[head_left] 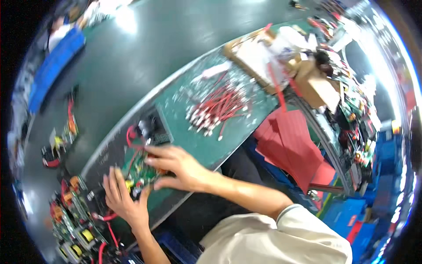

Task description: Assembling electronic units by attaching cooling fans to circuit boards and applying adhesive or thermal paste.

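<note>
A green circuit board [140, 173] with yellow and dark parts lies at the near left of the green work mat, between my two hands. My left hand [125, 204] grips its left end, fingers along the far side and thumb on the near side. Over the right end curves my right hand [182, 169], thumb and fingers on either side of the board. Red wires run from the board toward a black device [151, 127] just beyond it. My fingers cover much of the board, and slight blur hides small parts.
Many similar boards [72, 220] crowd the left. Red wires with white connectors [217, 108] are heaped on the mat [198, 149]. At the far right stand a shallow cardboard tray [250, 57] and an open carton [316, 86]. Red sheets [290, 145] hang beside the table edge.
</note>
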### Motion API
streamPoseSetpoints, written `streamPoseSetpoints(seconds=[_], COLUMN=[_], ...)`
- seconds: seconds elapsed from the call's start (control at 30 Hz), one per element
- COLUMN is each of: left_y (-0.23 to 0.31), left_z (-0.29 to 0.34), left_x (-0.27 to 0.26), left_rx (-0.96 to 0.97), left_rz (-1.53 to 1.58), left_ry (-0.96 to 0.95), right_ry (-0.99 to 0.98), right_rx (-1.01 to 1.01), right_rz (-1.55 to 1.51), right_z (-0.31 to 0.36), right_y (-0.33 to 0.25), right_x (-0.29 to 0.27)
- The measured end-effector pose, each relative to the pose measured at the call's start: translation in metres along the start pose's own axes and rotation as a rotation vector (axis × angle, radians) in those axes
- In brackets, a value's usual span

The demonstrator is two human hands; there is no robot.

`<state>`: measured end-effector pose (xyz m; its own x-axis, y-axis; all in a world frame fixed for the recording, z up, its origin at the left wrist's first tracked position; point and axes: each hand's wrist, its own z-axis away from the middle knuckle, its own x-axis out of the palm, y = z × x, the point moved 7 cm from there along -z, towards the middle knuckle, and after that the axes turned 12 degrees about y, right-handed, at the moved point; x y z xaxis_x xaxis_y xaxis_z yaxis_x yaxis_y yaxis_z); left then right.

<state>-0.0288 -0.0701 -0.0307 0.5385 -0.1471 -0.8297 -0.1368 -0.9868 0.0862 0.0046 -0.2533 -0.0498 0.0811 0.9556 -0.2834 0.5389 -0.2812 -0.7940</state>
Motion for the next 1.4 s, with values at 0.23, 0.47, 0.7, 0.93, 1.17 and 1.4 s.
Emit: streamPoseSetpoints(seconds=[0.23, 0.47, 0.7, 0.93, 1.17, 1.4], left_y=[-0.010, -0.012, -0.008, -0.012, -0.013, -0.012], left_z=[0.048, 0.043, 0.041, 0.040, 0.038, 0.037], left_x=[-0.024, 0.001, 0.005, 0.001, 0.005, 0.005], left_rx=[0.007, -0.124, -0.087, -0.035, -0.026, -0.052], left_rz=[0.144, 0.228, 0.236, 0.292, 0.298, 0.294], left_ry=[0.216, 0.099, 0.121, 0.143, 0.141, 0.129], right_ry=[0.743, 0.781, 0.913, 0.740, 0.734, 0.760], right_rx=[0.863, 0.120, -0.020, 0.332, 0.388, 0.372], right_rz=[-0.167, 0.659, 0.766, 0.635, 0.414, 0.328], right_z=[0.116, 0.024, -0.058, -0.065, -0.053, -0.051], right_y=[0.066, 0.071, 0.083, 0.115, 0.131, 0.143], right_x=[-0.222, -0.321, -0.348, -0.346, -0.346, -0.351])
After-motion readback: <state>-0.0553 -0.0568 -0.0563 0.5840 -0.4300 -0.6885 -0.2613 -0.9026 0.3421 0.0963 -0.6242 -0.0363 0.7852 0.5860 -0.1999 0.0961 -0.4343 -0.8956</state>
